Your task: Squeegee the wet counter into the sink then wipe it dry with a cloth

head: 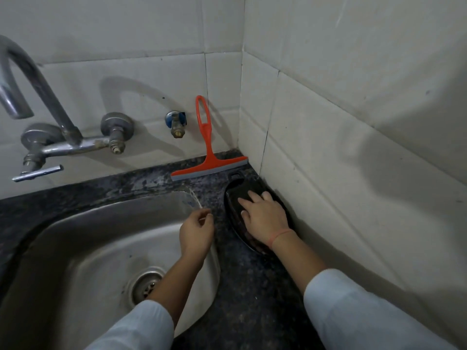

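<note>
From the head view, the orange plastic squeegee with its grey rubber blade (210,165) stands untouched in the back corner. Its blade edge sits on the dark speckled stone tabletop (252,286) and its looped handle leans against the white tiled wall (353,122), just right of a small blue-capped wall valve (176,123).

The right hand (262,218) lies flat on a black oval tray-like piece with a handle slot (233,195), which lies on the tabletop close to the side wall. Its fingers (255,198) are straight and spread, pressing on it rather than curling round it.

The left hand (197,231) hangs over the right rim of the stainless steel sink (88,248). Its fingers (206,215) are loosely curled, and nothing shows in them. A thin pale streak, perhaps water, runs from the tabletop edge toward the basin just beyond that hand. A grey metal swan-neck tap (38,97) is mounted on the wall at left. No cloth is in sight.

The task looks barely begun. The black piece seems to be getting shifted or steadied, probably to free the wet strip beside the sink. The next move calls for a hand to reach past it, take the squeegee by its handle and set the blade flat at the wall side. It would then be drawn toward the sink rim.
</note>
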